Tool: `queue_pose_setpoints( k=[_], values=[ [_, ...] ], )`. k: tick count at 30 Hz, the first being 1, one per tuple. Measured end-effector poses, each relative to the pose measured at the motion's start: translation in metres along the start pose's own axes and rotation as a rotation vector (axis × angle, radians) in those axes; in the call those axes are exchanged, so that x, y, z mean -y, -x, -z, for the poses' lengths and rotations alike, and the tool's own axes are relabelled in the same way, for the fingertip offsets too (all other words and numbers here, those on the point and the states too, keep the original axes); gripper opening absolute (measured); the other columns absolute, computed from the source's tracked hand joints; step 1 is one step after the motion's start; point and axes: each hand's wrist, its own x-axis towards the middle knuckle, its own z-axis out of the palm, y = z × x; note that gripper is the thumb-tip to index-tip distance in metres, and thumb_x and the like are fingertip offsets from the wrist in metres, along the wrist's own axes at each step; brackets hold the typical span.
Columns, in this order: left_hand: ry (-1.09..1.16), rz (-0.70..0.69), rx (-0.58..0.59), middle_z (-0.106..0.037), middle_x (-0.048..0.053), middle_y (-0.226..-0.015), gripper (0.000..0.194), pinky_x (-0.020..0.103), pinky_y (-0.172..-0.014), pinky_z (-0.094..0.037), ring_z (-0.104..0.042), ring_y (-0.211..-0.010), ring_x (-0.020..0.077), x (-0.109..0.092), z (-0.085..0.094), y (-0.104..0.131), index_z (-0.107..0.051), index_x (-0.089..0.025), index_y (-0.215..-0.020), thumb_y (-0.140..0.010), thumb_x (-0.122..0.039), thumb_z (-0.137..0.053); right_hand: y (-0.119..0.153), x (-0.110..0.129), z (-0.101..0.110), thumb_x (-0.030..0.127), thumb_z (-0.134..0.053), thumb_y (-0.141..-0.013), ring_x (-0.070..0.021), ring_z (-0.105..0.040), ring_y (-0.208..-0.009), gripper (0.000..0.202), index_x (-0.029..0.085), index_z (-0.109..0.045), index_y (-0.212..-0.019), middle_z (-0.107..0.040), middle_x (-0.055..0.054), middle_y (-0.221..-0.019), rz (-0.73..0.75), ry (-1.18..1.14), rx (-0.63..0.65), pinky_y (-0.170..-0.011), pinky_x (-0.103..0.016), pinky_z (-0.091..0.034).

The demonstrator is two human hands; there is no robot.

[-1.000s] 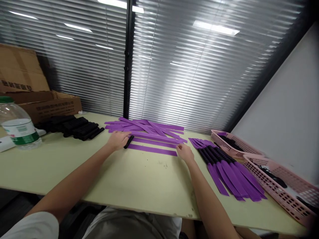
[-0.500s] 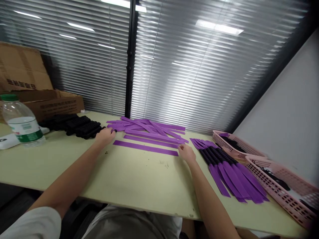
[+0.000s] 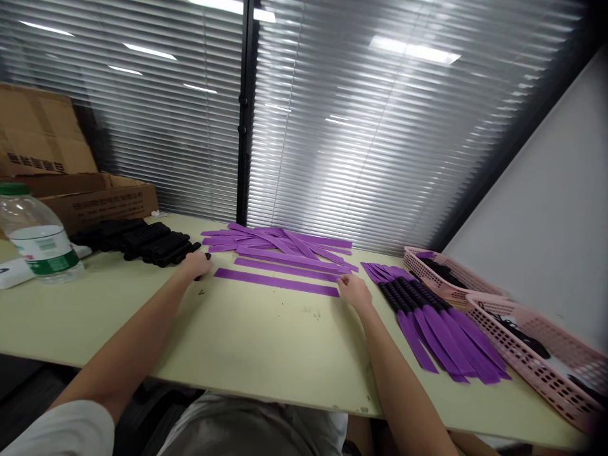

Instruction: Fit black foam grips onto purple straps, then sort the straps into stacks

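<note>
My left hand (image 3: 196,262) is closed round a small black piece (image 3: 208,256), whose dark ends stick out past the fingers; it looks like the black grips piled just left of it. Those black grips (image 3: 159,244) lie side by side in a heap. My right hand (image 3: 356,292) is closed in a pinch at the right end of a purple strip (image 3: 294,269). Nearer to me, another purple strip (image 3: 275,283) lies flat between the two hands. Whether the right fingers lift the strip or only press it, I cannot tell.
Behind the hands is a loose pile of purple strips (image 3: 280,240). To the right, several purple strips with black sleeves (image 3: 413,294) lie in a row beside two pink baskets (image 3: 527,354). A water bottle (image 3: 40,240) and a cardboard box (image 3: 109,202) stand left.
My left hand has drawn slightly left and down, and the black piece in it now shows at both sides of the fingers. My right hand stays at the strip's end.
</note>
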Motion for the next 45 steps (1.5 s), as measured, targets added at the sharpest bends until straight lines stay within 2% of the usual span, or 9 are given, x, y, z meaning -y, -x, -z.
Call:
queue_pose_setpoints(
  k=[7,13,18,22,24,29,35,40,45],
  values=[
    [0.447,0.009,0.15,-0.067,0.015,-0.08,0.047,0.03,-0.054,-0.051,-0.063,-0.063,0.0212,-0.021,0.021,0.014,-0.066,-0.014,-0.077,-0.079,-0.056,-0.046,0.001,-0.001,0.003,0.04,-0.047,-0.089,-0.0231,-0.063,-0.095,0.027,0.025,-0.066,-0.1,-0.068,-0.007,-0.101,-0.003,-0.018,0.009,-0.071,-0.029,-0.046],
    [1.159,0.084,0.251,-0.064,0.006,-0.081,0.034,0.023,-0.054,-0.049,-0.055,-0.054,0.0098,-0.036,0.036,0.027,-0.064,-0.014,-0.091,-0.083,-0.044,-0.051,0.001,-0.002,0.01,0.04,-0.045,-0.09,-0.0256,-0.063,-0.1,0.028,0.025,-0.066,-0.101,-0.068,-0.008,-0.104,-0.027,-0.015,0.002,-0.076,-0.033,-0.047],
    [0.922,-0.084,0.322,-0.065,0.005,-0.084,0.042,0.024,-0.05,-0.043,-0.054,-0.052,0.0105,-0.053,0.013,0.042,-0.064,-0.016,-0.096,-0.074,-0.052,-0.06,0.013,0.009,0.019,0.049,-0.047,-0.089,-0.0217,-0.067,-0.085,0.037,0.018,-0.067,-0.095,-0.07,-0.01,-0.099,0.072,-0.049,0.167,-0.067,-0.027,-0.049],
    [0.452,-0.613,0.309,-0.067,0.006,-0.092,0.041,0.031,-0.071,-0.049,-0.063,-0.08,0.0209,-0.083,-0.017,0.074,-0.068,-0.019,-0.095,-0.078,-0.054,-0.056,0.046,0.031,0.018,0.071,-0.05,-0.078,-0.0157,-0.063,-0.053,0.059,0.014,-0.065,-0.071,-0.071,-0.009,-0.072,0.215,-0.093,0.804,-0.046,-0.023,-0.047],
    [0.239,-0.76,0.229,-0.067,0.009,-0.096,0.04,0.036,-0.082,-0.047,-0.061,-0.09,0.0248,-0.095,-0.029,0.09,-0.07,-0.018,-0.097,-0.084,-0.05,-0.05,0.063,0.045,0.011,0.07,-0.056,-0.074,-0.0148,-0.062,-0.049,0.059,0.013,-0.062,-0.06,-0.07,-0.011,-0.064,0.285,-0.049,0.936,-0.044,-0.022,-0.047],
    [-0.045,-0.849,0.101,-0.06,0.013,-0.115,0.043,0.041,-0.094,-0.042,-0.055,-0.108,0.0281,-0.095,-0.048,0.1,-0.064,-0.022,-0.119,-0.091,-0.041,-0.038,0.066,0.059,-0.006,0.041,-0.068,-0.073,-0.0163,-0.063,-0.049,0.031,0.014,-0.059,-0.06,-0.066,-0.007,-0.059,0.29,-0.167,0.769,-0.046,-0.023,-0.05],
    [-0.097,-0.884,0.11,-0.058,0.012,-0.117,0.044,0.04,-0.094,-0.041,-0.053,-0.109,0.0266,-0.087,-0.054,0.09,-0.058,-0.024,-0.128,-0.094,-0.032,-0.031,0.006,0.01,-0.003,0.046,-0.044,-0.092,-0.0222,-0.067,-0.088,0.039,0.014,-0.064,-0.1,-0.07,-0.014,-0.099,0.007,-0.086,0.043,-0.07,-0.026,-0.049],
    [-0.071,-0.886,0.12,-0.057,0.011,-0.12,0.044,0.041,-0.093,-0.041,-0.052,-0.11,0.0272,-0.087,-0.056,0.091,-0.058,-0.027,-0.128,-0.095,-0.035,-0.031,-0.021,-0.029,-0.008,0.048,-0.037,-0.094,-0.027,-0.062,-0.104,0.046,0.013,-0.064,-0.106,-0.068,-0.017,-0.106,-0.122,-0.043,-0.044,-0.077,-0.029,-0.045],
    [-0.047,-0.913,0.127,-0.057,0.011,-0.122,0.043,0.042,-0.095,-0.041,-0.052,-0.111,0.0272,-0.084,-0.058,0.087,-0.059,-0.027,-0.128,-0.094,-0.035,-0.033,-0.029,-0.03,-0.013,0.051,-0.039,-0.092,-0.0234,-0.06,-0.109,0.053,0.013,-0.055,-0.125,-0.065,-0.015,-0.115,-0.082,-0.044,-0.049,-0.082,-0.027,-0.044]
  ],
)
